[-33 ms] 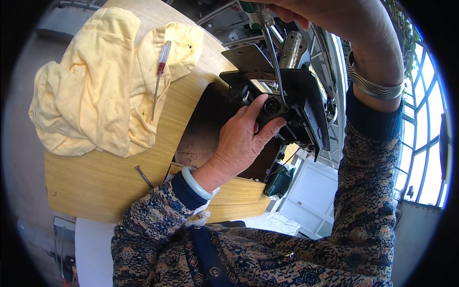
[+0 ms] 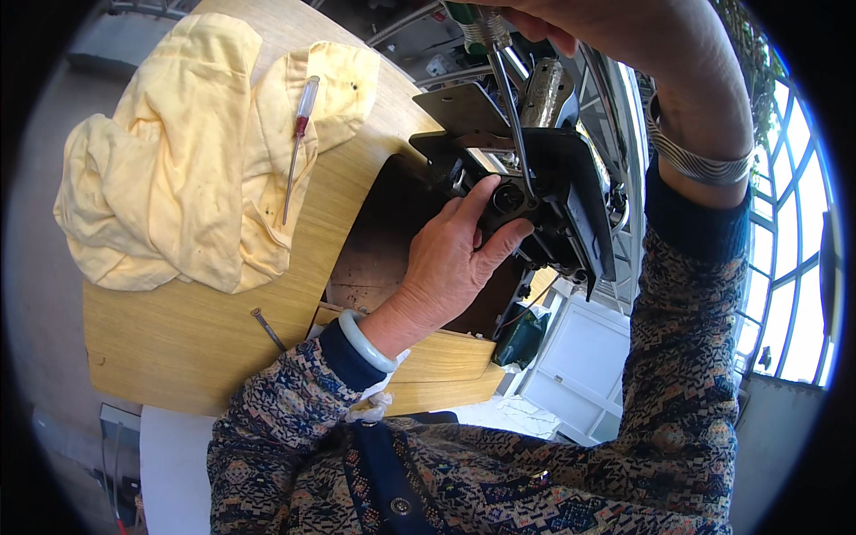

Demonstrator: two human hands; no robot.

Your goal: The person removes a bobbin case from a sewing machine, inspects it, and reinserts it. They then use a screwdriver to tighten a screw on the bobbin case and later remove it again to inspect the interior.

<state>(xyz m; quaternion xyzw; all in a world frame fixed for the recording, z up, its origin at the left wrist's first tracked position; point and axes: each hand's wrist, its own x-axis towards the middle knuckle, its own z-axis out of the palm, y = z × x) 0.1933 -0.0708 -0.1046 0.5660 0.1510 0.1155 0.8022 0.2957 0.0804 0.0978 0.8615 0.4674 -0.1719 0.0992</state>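
A dark machine that looks like a sewing machine is tilted up over an opening in the wooden table, its underside towards me. My left hand has thumb and index finger around a round black part with a ring-shaped hollow. At the top edge my right hand is closed on the green and clear handle of a screwdriver. Its shaft runs down to the edge of that round part, with the tip against it or just beside it. Part of my right hand is cut off by the frame.
A yellow cloth lies crumpled on the wooden table, with a red-handled screwdriver on top. A small metal bolt or pin lies near my left sleeve. A dark green bag stands below the machine.
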